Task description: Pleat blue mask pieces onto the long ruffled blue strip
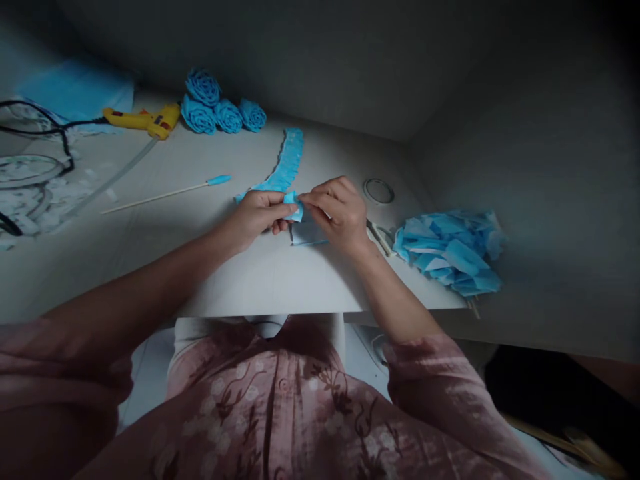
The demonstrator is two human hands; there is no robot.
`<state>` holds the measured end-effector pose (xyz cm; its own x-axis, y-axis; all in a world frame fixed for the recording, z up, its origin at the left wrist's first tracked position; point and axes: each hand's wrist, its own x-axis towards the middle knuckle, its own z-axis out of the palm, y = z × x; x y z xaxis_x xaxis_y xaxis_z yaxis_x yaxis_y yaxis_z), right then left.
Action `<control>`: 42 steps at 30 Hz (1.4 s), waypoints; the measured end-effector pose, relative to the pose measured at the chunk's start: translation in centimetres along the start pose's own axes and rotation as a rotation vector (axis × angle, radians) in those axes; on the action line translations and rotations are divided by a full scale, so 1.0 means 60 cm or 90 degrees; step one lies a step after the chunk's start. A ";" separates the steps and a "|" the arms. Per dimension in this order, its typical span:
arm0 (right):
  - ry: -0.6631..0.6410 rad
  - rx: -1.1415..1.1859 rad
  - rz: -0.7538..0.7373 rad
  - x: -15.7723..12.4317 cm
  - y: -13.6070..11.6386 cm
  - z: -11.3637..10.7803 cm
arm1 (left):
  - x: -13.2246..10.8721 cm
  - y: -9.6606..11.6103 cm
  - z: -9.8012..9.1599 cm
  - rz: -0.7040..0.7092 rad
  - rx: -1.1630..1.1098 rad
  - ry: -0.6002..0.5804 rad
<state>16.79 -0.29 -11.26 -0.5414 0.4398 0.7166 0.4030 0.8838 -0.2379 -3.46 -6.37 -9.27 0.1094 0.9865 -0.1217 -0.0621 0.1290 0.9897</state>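
Observation:
A long ruffled blue paper strip point(287, 163) runs across the white table point(240, 273) from the far middle toward me. My left hand point(260, 213) pinches its near end, fingers closed on the folded paper. Facing it, my right hand point(337, 213) pinches the same small blue fold point(295, 203), thumb and fingers pressed together. Another blue scrap point(306, 235) lies flat under my right hand.
Several blue paper roses point(217, 107) sit at the back beside a yellow glue gun point(145, 121) with a black cord. A thin stick with a blue tip point(167, 193) lies left. Scissors point(379, 237) and a heap of cut blue paper pieces point(450, 252) lie right, near a round cable hole point(379, 191).

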 end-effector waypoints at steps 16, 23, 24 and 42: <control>-0.105 0.006 -0.057 0.005 0.000 -0.017 | 0.008 -0.007 -0.005 0.014 -0.075 0.021; -0.056 0.141 0.062 0.004 0.002 -0.012 | 0.010 -0.010 -0.011 0.020 -0.027 0.023; -0.049 0.190 0.110 0.004 0.003 -0.010 | 0.009 -0.010 -0.011 0.028 -0.013 0.022; -0.125 0.454 0.308 -0.003 0.004 0.026 | 0.007 -0.009 -0.003 0.075 0.055 -0.014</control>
<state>15.85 0.06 -12.47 -0.5741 0.7527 0.3221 0.1002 0.4550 -0.8848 -3.58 -5.99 -9.87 0.1276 0.9918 -0.0034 0.0093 0.0023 1.0000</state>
